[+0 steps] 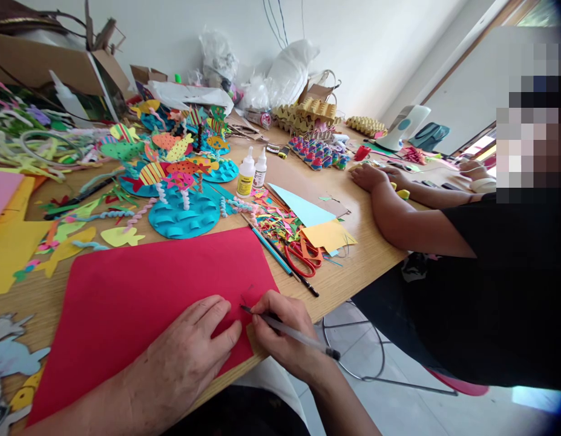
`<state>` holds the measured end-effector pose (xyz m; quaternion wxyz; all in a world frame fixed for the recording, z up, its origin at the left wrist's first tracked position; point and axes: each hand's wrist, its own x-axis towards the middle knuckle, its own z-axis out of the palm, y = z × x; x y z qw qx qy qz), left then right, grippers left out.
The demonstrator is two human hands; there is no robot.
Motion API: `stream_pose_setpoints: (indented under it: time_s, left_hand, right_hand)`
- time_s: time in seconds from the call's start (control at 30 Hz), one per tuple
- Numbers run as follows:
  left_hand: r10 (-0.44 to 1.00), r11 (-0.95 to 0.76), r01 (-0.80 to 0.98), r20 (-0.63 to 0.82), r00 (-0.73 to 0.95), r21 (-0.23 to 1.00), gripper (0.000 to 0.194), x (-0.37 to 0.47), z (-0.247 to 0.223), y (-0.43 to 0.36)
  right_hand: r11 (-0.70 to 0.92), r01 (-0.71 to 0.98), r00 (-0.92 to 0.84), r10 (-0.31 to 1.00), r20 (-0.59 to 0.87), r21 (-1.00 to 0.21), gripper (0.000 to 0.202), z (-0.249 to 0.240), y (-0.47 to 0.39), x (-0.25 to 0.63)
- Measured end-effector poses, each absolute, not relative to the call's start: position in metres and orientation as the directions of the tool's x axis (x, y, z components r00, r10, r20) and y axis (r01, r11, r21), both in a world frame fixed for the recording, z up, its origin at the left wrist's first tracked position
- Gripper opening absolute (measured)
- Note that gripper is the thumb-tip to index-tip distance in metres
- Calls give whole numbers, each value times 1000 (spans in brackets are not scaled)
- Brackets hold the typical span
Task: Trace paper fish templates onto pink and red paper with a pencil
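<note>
A large sheet of red paper [139, 297] lies on the table before me, its right corner close to the edge. My left hand [193, 345] rests flat on it, fingers spread a little and holding nothing. Between thumb and fingers, my right hand [284, 333] grips a pen [298, 335] with a clear barrel and dark cap end. The pen's tip touches the red paper, where a few thin dark lines show. Just beyond the sheet are red-handled scissors [305, 259] and several pencils [280, 254].
Blue paper discs with paper fish [184, 209], two glue bottles [246, 172] and colourful paper scraps [275, 224] lie farther back. Egg cartons [307, 115] and plastic bags stand along the wall. At right, a person in black [502, 272] leans arms on the table. A stool [353, 345] stands below.
</note>
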<state>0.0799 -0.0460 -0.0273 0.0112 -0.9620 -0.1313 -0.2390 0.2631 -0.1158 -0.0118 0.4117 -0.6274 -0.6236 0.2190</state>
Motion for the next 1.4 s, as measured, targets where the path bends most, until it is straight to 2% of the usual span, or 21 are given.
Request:
stream_pose_setpoints:
  time_s: [0.23, 0.5, 0.77, 0.87, 1.03, 1.3, 1.4]
  left_hand:
    - [213, -973, 230, 443, 871, 17, 31, 79, -25, -44]
    - [249, -965, 259, 447, 859, 41, 30, 80, -27, -46]
    - [254, -962, 270, 454, 854, 32, 33, 81, -27, -46]
    - [226, -971, 236, 456, 861, 36, 35, 82, -22, -45]
    - [274, -961, 262, 470, 839, 91, 39, 79, -25, -46]
    - [202, -978, 202, 446, 872, 49, 38, 76, -22, -41]
    - [243, -969, 234, 443, 863, 75, 39, 76, -22, -42]
  right_hand:
    - [112, 601, 129, 963, 235, -791, 13, -12, -116, 263]
    - [99, 592, 139, 965, 223, -800, 12, -11, -116, 262]
    - [97, 520, 241, 936, 255, -848, 8, -6, -122, 267]
    - [98, 551, 212, 944, 253, -829, 9, -2, -119, 262]
    - [69, 546, 198, 958, 209, -835, 12, -11, -114, 253]
    - [79, 591, 172, 960, 221, -803, 12, -16, -115, 252]
    - [83, 598, 169, 959, 226, -797, 12, -15, -114, 251]
